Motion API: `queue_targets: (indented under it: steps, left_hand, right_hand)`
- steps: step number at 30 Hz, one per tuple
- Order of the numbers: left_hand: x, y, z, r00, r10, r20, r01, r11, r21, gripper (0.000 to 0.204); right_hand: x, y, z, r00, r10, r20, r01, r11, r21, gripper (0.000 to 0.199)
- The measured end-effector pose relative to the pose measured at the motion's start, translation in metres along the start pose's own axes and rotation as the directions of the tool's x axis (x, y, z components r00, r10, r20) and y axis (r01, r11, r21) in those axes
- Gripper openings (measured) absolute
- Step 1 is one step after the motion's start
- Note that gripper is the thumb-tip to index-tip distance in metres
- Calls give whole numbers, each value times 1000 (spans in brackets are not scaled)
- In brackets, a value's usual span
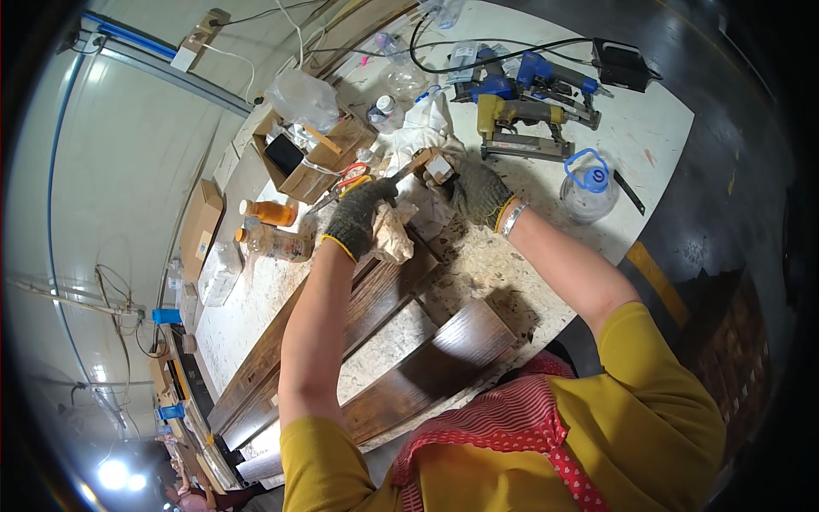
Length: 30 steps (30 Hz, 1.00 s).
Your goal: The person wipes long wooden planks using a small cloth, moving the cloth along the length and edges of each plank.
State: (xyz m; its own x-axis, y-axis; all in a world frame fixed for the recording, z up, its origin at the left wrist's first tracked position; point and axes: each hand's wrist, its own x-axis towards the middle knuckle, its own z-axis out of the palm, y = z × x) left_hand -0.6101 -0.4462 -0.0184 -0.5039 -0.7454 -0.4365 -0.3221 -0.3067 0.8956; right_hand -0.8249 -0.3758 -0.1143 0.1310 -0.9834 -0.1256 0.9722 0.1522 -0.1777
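My left hand (360, 218), in a dark grey knitted glove with a yellow cuff, is closed around a crumpled cream cloth (393, 235) that hangs below its fingers. Its thumb and forefinger reach toward a narrow brown piece (413, 164), whose kind I cannot make out. My right hand (479, 193), gloved the same way, grips a small block-like thing with a whitish face (440, 170). Both hands meet over the table's middle. Beside the left hand lie scissors (352, 184) with red and yellow handles. Brown wooden boards (452, 350) lie below the hands.
Nail guns, one yellow (520, 119) and others blue (546, 72), lie beyond my right hand, near a clear jug (589, 198) with a blue handle. Left of me are an orange bottle (269, 212) and a cardboard box (328, 162). A black cable (461, 70) crosses the far table.
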Motion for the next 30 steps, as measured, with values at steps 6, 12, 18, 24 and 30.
queue_targets:
  steps: [6, 12, 18, 24, 30]
  left_hand:
    - [2, -16, -6, 979, 180, -100, -182, 983, -13, 11]
    - [-10, -22, -10, 826, 521, 215, -473, 433, 767, 28]
    - [-15, -8, 14, 988, 86, -131, -95, 993, -68, 10]
    - [-10, -6, 19, 967, 73, -244, -93, 993, -70, 9]
    - [0, -34, 15, 924, 330, -194, -289, 934, 212, 12]
  right_hand:
    - [-10, -4, 13, 997, 54, -60, -61, 989, -132, 21]
    - [-18, -11, 11, 1000, -22, -20, 14, 942, -334, 28]
    - [-16, -6, 12, 995, 34, -95, -24, 994, 107, 31]
    - [-21, -2, 7, 999, 25, -37, -29, 996, -84, 27]
    - [-29, 0, 19, 990, 105, -91, -105, 994, 1, 21]
